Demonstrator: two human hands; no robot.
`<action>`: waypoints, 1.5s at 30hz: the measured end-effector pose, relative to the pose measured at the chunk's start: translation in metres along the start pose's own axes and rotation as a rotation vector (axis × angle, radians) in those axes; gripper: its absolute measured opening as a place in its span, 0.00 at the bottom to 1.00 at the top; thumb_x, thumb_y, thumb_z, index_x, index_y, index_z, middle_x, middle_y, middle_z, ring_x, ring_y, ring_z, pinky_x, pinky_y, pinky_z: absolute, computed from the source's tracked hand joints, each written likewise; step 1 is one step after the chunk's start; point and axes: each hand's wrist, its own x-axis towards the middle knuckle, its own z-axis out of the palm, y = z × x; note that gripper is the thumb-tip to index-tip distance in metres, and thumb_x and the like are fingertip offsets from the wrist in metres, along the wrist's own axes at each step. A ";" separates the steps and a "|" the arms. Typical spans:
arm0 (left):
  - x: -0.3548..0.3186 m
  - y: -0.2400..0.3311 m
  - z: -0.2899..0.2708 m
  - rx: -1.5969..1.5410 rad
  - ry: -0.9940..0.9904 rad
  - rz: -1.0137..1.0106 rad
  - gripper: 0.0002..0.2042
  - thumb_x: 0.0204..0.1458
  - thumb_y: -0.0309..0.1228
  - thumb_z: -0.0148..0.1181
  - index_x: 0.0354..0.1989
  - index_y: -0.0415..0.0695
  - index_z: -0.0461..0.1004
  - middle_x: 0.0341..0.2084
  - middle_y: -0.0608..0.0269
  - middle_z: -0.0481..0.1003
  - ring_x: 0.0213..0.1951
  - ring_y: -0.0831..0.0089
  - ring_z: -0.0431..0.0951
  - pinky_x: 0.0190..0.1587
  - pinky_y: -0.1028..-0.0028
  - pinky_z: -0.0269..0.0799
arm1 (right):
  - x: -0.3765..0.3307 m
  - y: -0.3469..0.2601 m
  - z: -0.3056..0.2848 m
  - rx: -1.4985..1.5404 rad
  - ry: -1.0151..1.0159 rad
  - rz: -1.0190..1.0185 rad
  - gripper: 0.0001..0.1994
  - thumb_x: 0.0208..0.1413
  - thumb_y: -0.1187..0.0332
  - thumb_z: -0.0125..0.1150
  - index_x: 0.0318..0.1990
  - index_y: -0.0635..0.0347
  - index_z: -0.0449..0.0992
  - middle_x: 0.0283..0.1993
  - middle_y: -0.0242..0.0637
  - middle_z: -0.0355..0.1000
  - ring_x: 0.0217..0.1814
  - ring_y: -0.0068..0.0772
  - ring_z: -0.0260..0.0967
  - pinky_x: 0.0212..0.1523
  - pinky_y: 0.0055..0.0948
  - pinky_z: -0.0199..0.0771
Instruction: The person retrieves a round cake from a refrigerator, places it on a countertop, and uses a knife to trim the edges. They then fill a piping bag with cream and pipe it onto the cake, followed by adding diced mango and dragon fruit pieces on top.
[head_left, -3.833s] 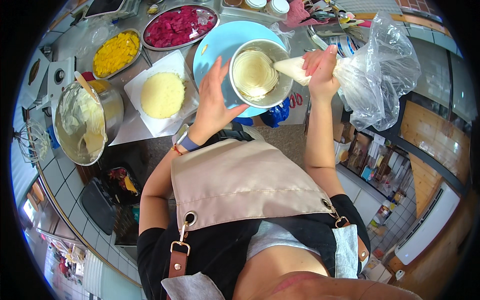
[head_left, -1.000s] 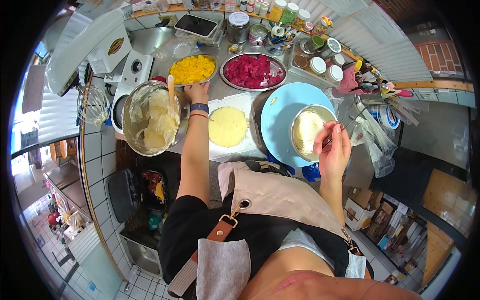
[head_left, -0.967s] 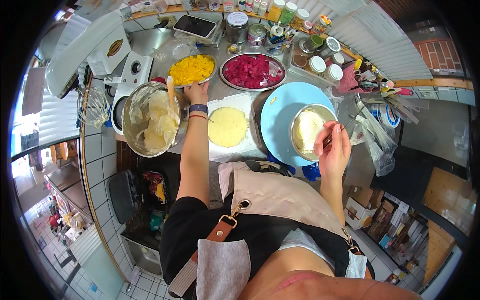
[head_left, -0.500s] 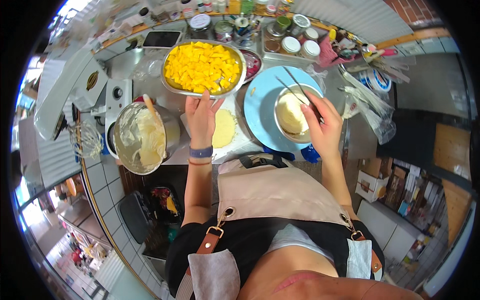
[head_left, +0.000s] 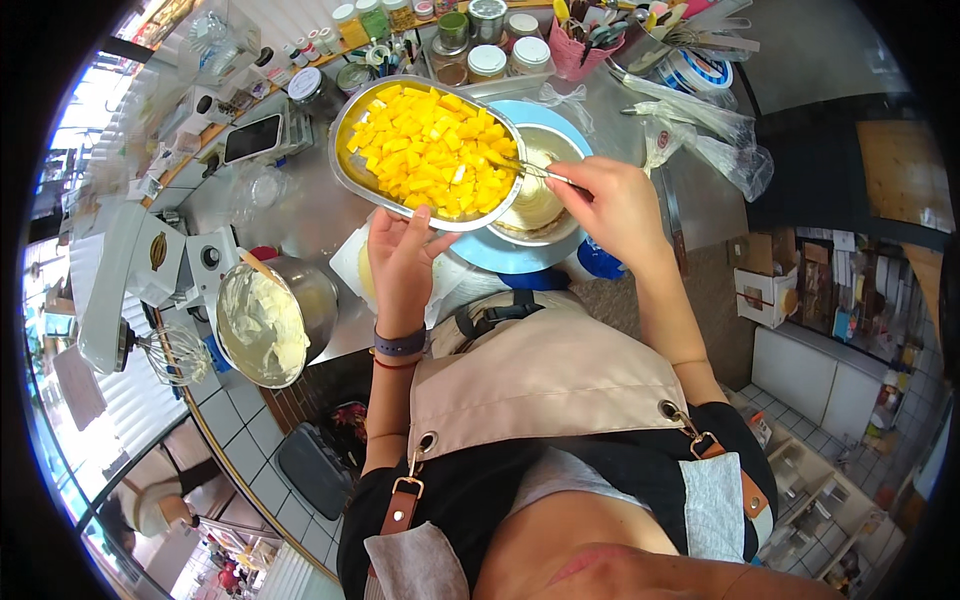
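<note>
My left hand (head_left: pixel 402 250) grips the near edge of an oval metal tray (head_left: pixel 345 172) heaped with yellow mango cubes (head_left: pixel 425 150). With my right hand (head_left: pixel 622 205) I hold thin tongs (head_left: pixel 548 174) with dark grips, and their tips reach into the cubes at the tray's right side. Partly under the tray stands a round metal cake tin (head_left: pixel 578 150) with pale cream inside. That tin rests on a light blue round turntable (head_left: pixel 480 252). A pale cake layer (head_left: pixel 368 272) on white paper lies left of it, mostly hidden by my left hand and the tray.
At left a steel mixing bowl (head_left: pixel 322 295) of cream holds a spatula (head_left: pixel 260 265), beside a white stand mixer (head_left: pixel 110 270) with a whisk (head_left: pixel 178 352). Lidded jars (head_left: pixel 487 62) and a pink utensil basket (head_left: pixel 575 55) line the back. Piping bags (head_left: pixel 700 145) lie at right.
The tray has come rightward and nearer, now overlapping the cake tin. My right hand has moved the tongs from over the tin to the mango cubes. The head view has shifted.
</note>
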 end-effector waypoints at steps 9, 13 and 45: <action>-0.009 -0.001 0.009 0.034 0.102 0.063 0.14 0.62 0.20 0.48 0.55 0.37 0.64 0.50 0.54 0.73 0.47 0.65 0.79 0.42 0.67 0.83 | -0.031 0.009 -0.001 0.043 0.067 0.152 0.10 0.52 0.63 0.65 0.39 0.56 0.82 0.27 0.36 0.75 0.26 0.39 0.73 0.27 0.34 0.72; -0.012 -0.011 0.006 -0.011 0.117 0.067 0.13 0.62 0.20 0.48 0.54 0.38 0.65 0.49 0.56 0.73 0.48 0.65 0.78 0.44 0.66 0.82 | -0.030 -0.010 0.010 0.042 0.068 0.038 0.10 0.52 0.62 0.65 0.38 0.54 0.82 0.26 0.34 0.74 0.24 0.39 0.73 0.25 0.35 0.72; -0.025 -0.014 0.011 -0.014 0.116 0.053 0.14 0.61 0.19 0.47 0.56 0.37 0.64 0.50 0.53 0.73 0.48 0.64 0.79 0.43 0.67 0.83 | -0.047 0.013 0.007 -0.018 0.124 0.089 0.10 0.52 0.64 0.66 0.41 0.52 0.81 0.24 0.32 0.71 0.22 0.36 0.71 0.23 0.33 0.71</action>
